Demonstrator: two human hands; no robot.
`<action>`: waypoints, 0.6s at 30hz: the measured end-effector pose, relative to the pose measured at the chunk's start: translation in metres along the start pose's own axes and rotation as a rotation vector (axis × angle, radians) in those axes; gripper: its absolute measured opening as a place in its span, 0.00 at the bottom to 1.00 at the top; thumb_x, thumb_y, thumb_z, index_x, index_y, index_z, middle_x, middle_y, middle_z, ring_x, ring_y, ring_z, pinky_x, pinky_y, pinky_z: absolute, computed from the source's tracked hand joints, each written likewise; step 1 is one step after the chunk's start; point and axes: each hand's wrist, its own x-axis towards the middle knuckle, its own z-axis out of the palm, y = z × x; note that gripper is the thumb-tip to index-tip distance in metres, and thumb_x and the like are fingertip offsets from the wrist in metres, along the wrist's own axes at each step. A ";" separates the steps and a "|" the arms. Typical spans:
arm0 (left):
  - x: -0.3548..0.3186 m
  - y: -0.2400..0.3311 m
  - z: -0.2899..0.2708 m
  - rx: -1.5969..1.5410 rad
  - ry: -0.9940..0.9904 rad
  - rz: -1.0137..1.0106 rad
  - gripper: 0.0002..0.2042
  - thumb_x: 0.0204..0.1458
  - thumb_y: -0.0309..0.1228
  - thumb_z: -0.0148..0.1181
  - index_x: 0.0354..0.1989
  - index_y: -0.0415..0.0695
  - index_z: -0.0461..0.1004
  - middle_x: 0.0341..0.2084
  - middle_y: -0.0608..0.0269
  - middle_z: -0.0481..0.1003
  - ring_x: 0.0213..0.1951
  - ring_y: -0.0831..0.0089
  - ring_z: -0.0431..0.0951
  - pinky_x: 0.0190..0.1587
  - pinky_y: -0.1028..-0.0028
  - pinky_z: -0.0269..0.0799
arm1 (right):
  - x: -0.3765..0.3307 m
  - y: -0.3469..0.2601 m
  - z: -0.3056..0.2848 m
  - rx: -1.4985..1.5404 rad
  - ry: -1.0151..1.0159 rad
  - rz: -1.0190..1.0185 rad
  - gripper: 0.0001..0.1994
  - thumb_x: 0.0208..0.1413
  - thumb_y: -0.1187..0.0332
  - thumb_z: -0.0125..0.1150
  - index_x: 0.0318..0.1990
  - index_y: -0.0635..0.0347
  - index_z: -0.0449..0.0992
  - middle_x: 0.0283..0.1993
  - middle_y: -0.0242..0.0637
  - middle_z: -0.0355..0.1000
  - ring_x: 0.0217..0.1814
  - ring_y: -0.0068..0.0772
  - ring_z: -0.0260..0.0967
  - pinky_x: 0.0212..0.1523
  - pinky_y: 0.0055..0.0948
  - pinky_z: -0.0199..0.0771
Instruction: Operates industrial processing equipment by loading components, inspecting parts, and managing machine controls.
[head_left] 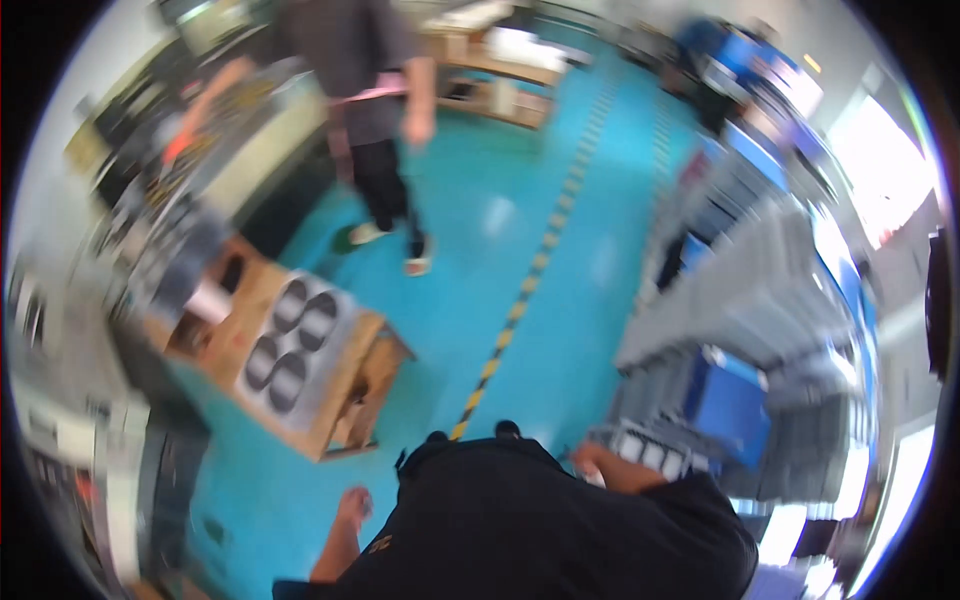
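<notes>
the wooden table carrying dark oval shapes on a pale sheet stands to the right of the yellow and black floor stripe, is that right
Not quite: the head view shows the wooden table to the left of the yellow and black floor stripe. It does carry dark oval shapes on a pale sheet.

A yellow-and-black striped line [527,285] runs along the turquoise floor [485,210]. Left of the line, a wooden surface [352,358] bears a white sheet [297,346] with four dark rings. Also left of it, farther along, is a blurred person [372,125] in dark clothes; near its far end, a wooden shelf unit [500,83]. Right of the line are grey crates [740,290], a blue bin [730,408] and, beyond them, a bright window [885,150].
</notes>
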 end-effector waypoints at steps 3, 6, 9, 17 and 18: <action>0.010 -0.033 0.039 0.113 -0.064 -0.059 0.08 0.53 0.35 0.50 0.36 0.46 0.72 0.28 0.59 0.71 0.26 0.71 0.71 0.22 0.71 0.67 | -0.025 0.012 -0.088 -0.376 0.323 -0.284 0.10 0.45 0.67 0.52 0.34 0.57 0.76 0.26 0.46 0.75 0.30 0.49 0.75 0.30 0.48 0.72; -0.001 -0.006 0.073 0.105 -0.093 -0.096 0.10 0.54 0.35 0.51 0.41 0.46 0.70 0.32 0.58 0.71 0.30 0.69 0.72 0.26 0.69 0.69 | -0.027 0.031 -0.135 -0.120 0.481 -0.258 0.10 0.48 0.65 0.50 0.33 0.57 0.77 0.22 0.47 0.73 0.30 0.50 0.74 0.32 0.47 0.72; -0.032 0.013 0.103 0.034 -0.064 -0.131 0.12 0.55 0.35 0.51 0.46 0.46 0.68 0.36 0.57 0.71 0.33 0.67 0.73 0.30 0.68 0.71 | -0.030 0.023 -0.139 0.123 0.397 -0.213 0.12 0.50 0.63 0.49 0.32 0.59 0.77 0.25 0.48 0.73 0.29 0.52 0.74 0.32 0.48 0.72; -0.058 0.084 0.144 -0.026 0.035 -0.202 0.19 0.55 0.34 0.51 0.56 0.46 0.63 0.45 0.57 0.71 0.45 0.60 0.73 0.40 0.61 0.74 | -0.047 0.034 -0.105 -0.239 0.152 -0.314 0.14 0.58 0.61 0.48 0.35 0.59 0.77 0.29 0.46 0.74 0.24 0.45 0.74 0.28 0.45 0.75; -0.053 0.083 0.145 -0.011 0.041 -0.179 0.19 0.55 0.34 0.51 0.56 0.46 0.63 0.44 0.56 0.71 0.45 0.60 0.74 0.40 0.61 0.74 | -0.054 0.037 -0.094 -0.034 0.078 -0.221 0.14 0.58 0.60 0.49 0.37 0.59 0.78 0.27 0.45 0.74 0.23 0.42 0.74 0.27 0.44 0.75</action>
